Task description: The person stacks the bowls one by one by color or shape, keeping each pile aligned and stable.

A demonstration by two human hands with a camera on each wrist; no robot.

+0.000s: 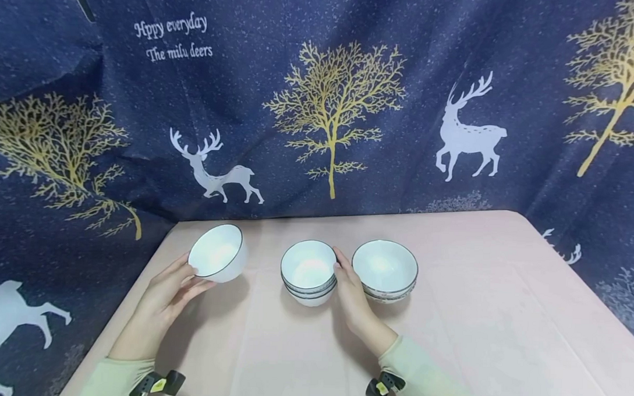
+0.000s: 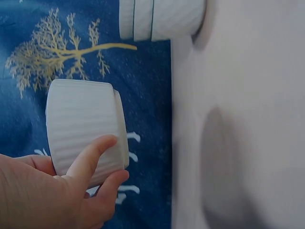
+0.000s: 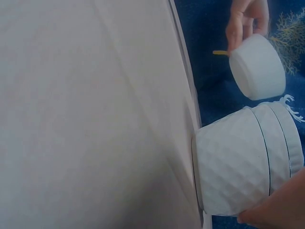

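My left hand (image 1: 164, 294) grips a white ribbed bowl (image 2: 86, 124) with a thin dark rim. It is raised above the table's left side and tilted, casting a shadow below. In the middle, a nested stack of white bowls (image 1: 309, 267) stands upright; its lowest bowl shows a diamond-textured wall (image 3: 233, 162) in the right wrist view. My right hand (image 1: 355, 301) rests against this stack's right side, fingers fairly straight, in the narrow space between the two stacks. Just to its right is a second stack of wider bowls (image 1: 385, 267), with patterned outsides partly hidden.
A pale pink cloth covers the table (image 1: 501, 315). Behind it hangs a dark blue curtain (image 1: 380, 183) printed with deer and golden trees, reaching the table's back edge. Wrist cameras (image 1: 155, 384) sit on both sleeves.
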